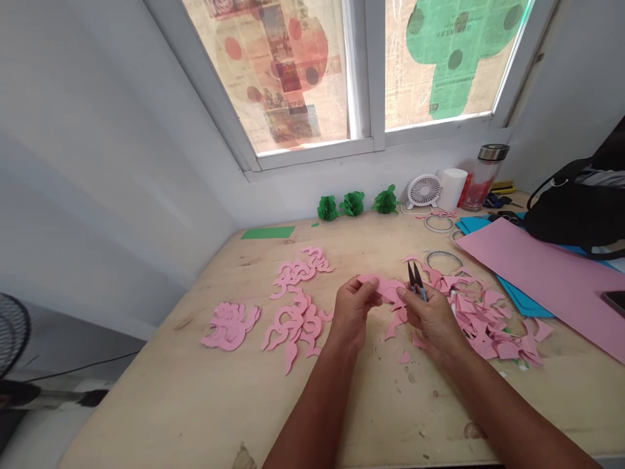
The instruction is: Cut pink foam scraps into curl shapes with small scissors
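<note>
In front of me, over the middle of the bench [161,404], I hold a pink paper piece [385,287] between my two hands. My left hand [352,309] pinches its left end between thumb and fingers. My right hand [432,319] grips its right end and also keeps the small scissors [415,280] tucked in the same grasp, their dark blades slightly apart and pointing away from me.

Most of the clutter lies on my right: a loose heap of pink scraps [502,329] spreads beside my right hand, and a few bits lie below the paper I hold, so the surface just there is littered. A clear ring [443,262] lies at the heap's far edge. Beyond the heap, a large pink sheet [547,277] lies partly over blue sheets [522,299], with a black bag [571,212] behind it and a dark phone [616,299] at the edge of my view.

On my left, curly pink cut-outs [295,319] lie spread in a loose cluster near my left hand, and a tidier pink stack [232,326] sits farther left. Toward the wall I see a flat green strip [267,232], three green paper ornaments [352,203] in a row, a small white fan [424,191], a white cylinder [453,187] and a glass bottle [481,189] with a metal-coloured lid. These stand well apart from my hands, below the papered window [293,78].
</note>
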